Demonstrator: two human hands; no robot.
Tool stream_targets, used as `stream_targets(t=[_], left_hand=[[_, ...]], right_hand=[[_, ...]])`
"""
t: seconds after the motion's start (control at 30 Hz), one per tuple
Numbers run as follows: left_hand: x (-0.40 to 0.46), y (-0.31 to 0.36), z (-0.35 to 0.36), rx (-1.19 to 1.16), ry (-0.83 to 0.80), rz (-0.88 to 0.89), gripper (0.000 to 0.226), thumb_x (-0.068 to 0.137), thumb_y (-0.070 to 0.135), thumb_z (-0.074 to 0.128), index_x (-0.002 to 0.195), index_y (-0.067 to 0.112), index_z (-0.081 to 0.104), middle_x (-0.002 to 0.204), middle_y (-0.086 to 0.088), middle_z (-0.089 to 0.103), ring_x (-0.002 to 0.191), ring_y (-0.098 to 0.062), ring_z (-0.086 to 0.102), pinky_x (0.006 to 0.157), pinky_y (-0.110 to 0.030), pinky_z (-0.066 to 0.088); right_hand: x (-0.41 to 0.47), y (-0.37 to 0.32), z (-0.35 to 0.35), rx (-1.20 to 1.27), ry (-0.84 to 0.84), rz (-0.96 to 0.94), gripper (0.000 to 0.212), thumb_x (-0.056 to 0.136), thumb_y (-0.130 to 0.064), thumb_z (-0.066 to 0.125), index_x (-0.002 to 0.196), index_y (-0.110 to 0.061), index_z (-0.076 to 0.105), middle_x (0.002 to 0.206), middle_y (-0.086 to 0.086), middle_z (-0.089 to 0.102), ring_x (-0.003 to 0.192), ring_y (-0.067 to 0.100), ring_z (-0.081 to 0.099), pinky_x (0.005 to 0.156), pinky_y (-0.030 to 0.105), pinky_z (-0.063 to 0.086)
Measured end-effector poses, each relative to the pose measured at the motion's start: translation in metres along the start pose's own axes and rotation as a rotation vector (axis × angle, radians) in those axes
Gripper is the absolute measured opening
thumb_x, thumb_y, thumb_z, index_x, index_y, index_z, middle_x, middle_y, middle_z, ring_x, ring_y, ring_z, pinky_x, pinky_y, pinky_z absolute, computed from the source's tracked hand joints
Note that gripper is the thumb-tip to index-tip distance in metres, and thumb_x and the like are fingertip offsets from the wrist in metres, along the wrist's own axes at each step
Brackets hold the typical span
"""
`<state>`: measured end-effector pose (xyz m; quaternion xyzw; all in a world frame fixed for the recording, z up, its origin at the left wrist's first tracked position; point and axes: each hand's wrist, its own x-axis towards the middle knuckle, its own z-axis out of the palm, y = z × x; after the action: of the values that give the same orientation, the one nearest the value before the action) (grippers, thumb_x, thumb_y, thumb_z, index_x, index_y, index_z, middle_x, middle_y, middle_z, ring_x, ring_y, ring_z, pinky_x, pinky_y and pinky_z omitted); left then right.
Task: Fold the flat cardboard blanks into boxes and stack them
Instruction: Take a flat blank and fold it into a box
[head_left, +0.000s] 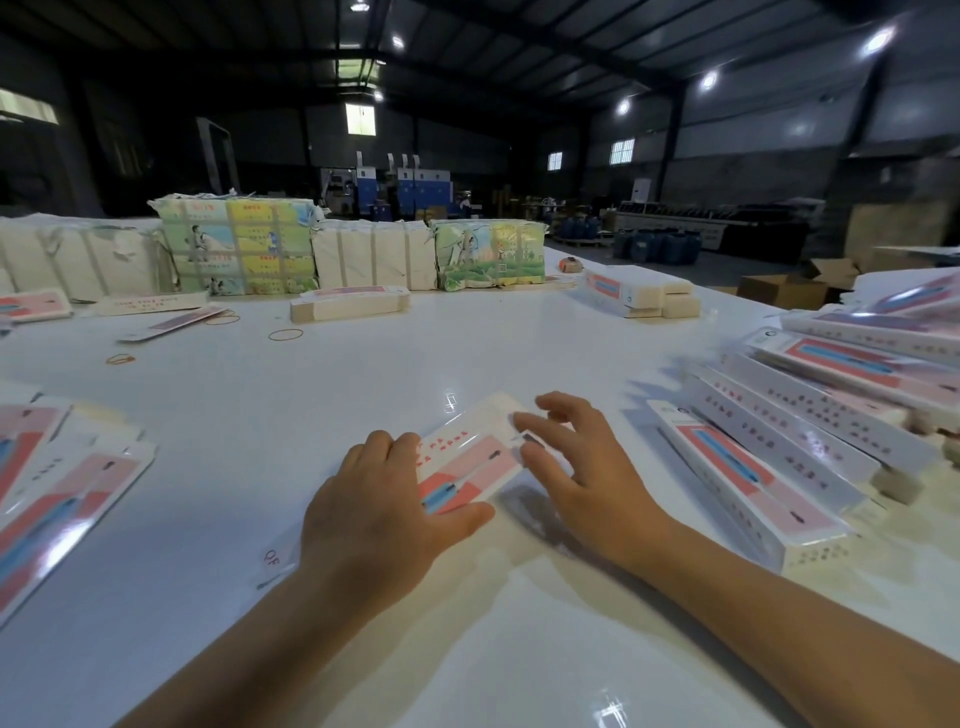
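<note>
At table centre, a flat cardboard blank (470, 460) is held down on the white table (467, 353): its near end is gripped by the left hand (379, 512), thumb curled under the edge, while the right hand (576, 467) is spread with loose fingers over its far end. Folding of this piece is judged barely begun. Finished boxes (810, 431) are stacked to the right; unfolded blanks (62, 473) are left waiting on the left, with strapped bundles (239, 249) behind.

table (363, 374): white, glossy | blanks (67, 483) left | boxes (810, 415) right (stacked) | rubber bands (285, 334)
</note>
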<state>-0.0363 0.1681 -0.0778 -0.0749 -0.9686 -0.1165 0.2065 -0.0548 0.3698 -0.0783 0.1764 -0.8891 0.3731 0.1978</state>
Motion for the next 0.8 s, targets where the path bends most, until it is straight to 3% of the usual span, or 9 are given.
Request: stream_targets(t=[0.07, 0.17, 0.23, 0.3, 0.4, 0.53, 0.7, 0.8], left_hand=[[-0.001, 0.002, -0.001, 0.024, 0.012, 0.004, 0.094, 0.054, 0.085, 0.024, 0.129, 0.031, 0.033, 0.097, 0.016, 0.033, 0.090, -0.008, 0.045, 0.051, -0.007, 0.028], [-0.002, 0.003, -0.001, 0.038, 0.024, 0.014, 0.094, 0.054, 0.085, 0.023, 0.130, 0.030, 0.033, 0.098, 0.015, 0.034, 0.091, -0.007, 0.045, 0.054, -0.009, 0.033], [-0.002, 0.003, -0.002, 0.029, 0.021, 0.011, 0.095, 0.053, 0.085, 0.022, 0.129, 0.029, 0.033, 0.097, 0.015, 0.033, 0.090, -0.007, 0.044, 0.055, -0.009, 0.033], [-0.002, 0.004, -0.003, 0.000, 0.015, 0.003, 0.096, 0.053, 0.085, 0.024, 0.131, 0.030, 0.032, 0.098, 0.016, 0.034, 0.091, -0.006, 0.044, 0.054, -0.009, 0.033], [-0.002, 0.003, -0.004, -0.001, 0.032, 0.041, 0.097, 0.052, 0.084, 0.024, 0.132, 0.031, 0.030, 0.109, 0.015, 0.042, 0.093, -0.005, 0.044, 0.058, -0.009, 0.035], [0.000, 0.000, -0.009, -0.040, 0.030, 0.075, 0.099, 0.051, 0.085, 0.028, 0.134, 0.030, 0.031, 0.117, 0.015, 0.044, 0.094, -0.006, 0.047, 0.063, -0.011, 0.039], [0.000, -0.004, -0.015, -0.152, -0.007, 0.077, 0.092, 0.049, 0.084, 0.034, 0.126, 0.034, 0.036, 0.102, 0.022, 0.036, 0.089, -0.009, 0.053, 0.057, -0.010, 0.040], [0.001, -0.006, -0.015, -0.177, -0.026, 0.073, 0.091, 0.049, 0.085, 0.034, 0.124, 0.034, 0.036, 0.102, 0.023, 0.037, 0.089, -0.010, 0.054, 0.058, -0.010, 0.042]], right_hand=[[-0.003, -0.001, 0.003, -0.110, -0.017, -0.080, 0.029, 0.096, -0.029, 0.050, 0.121, -0.023, 0.063, 0.136, -0.011, 0.037, 0.121, -0.009, 0.027, 0.091, -0.005, 0.016], [-0.004, -0.006, 0.005, -0.006, 0.005, -0.103, 0.017, 0.093, -0.022, 0.058, 0.106, -0.024, 0.068, 0.133, -0.010, 0.044, 0.122, -0.001, 0.033, 0.095, -0.002, 0.020], [0.000, -0.009, 0.003, 0.335, -0.053, 0.078, 0.019, 0.088, -0.012, 0.064, 0.101, -0.026, 0.068, 0.135, -0.011, 0.047, 0.123, 0.004, 0.044, 0.105, 0.018, 0.035], [0.003, -0.013, -0.001, 0.718, -0.121, 0.256, 0.023, 0.083, -0.002, 0.066, 0.098, -0.019, 0.074, 0.135, -0.014, 0.049, 0.123, 0.013, 0.050, 0.106, 0.038, 0.041], [0.005, -0.012, -0.004, 0.976, -0.176, 0.345, 0.025, 0.081, 0.007, 0.063, 0.091, -0.011, 0.077, 0.136, -0.018, 0.051, 0.121, 0.027, 0.054, 0.102, 0.046, 0.042], [0.006, -0.008, -0.008, 0.983, -0.219, 0.294, 0.028, 0.080, 0.010, 0.062, 0.089, -0.012, 0.078, 0.141, -0.020, 0.046, 0.130, 0.026, 0.047, 0.104, 0.051, 0.038], [0.004, -0.010, -0.009, 0.834, -0.219, 0.178, 0.031, 0.075, -0.007, 0.072, 0.098, -0.027, 0.076, 0.140, -0.031, 0.041, 0.132, 0.003, 0.040, 0.098, 0.043, 0.045], [0.002, -0.008, -0.008, 0.760, -0.160, 0.126, 0.031, 0.081, -0.004, 0.069, 0.099, -0.029, 0.076, 0.138, -0.032, 0.042, 0.130, 0.002, 0.042, 0.099, 0.040, 0.045]])
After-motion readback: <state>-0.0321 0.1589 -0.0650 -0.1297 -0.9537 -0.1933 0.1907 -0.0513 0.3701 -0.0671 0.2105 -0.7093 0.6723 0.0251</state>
